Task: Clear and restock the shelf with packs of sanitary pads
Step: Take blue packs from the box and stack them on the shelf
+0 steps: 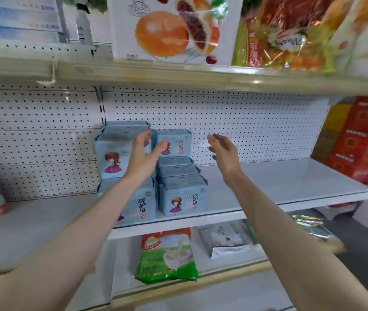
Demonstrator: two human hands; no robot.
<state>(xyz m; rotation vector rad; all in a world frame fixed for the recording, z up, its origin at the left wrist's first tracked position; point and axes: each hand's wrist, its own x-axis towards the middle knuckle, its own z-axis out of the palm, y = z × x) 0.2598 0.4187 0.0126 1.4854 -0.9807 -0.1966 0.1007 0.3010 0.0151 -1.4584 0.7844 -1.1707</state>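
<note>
Restock looks maybe a third done: light-blue plastic pad packs (179, 194) fill the white metal shelf's (291, 180) left end only. Left hand (143, 153) and right hand (223, 151) both spread, holding nothing.

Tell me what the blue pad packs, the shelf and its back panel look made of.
Pad packs: likely soft plastic film, glossy; pinched seams, wrinkles.
Shelf: probably white-painted sheet metal; smooth, thin edge, sheen.
Back panel: likely the same metal, matte; regular punched holes.
</note>
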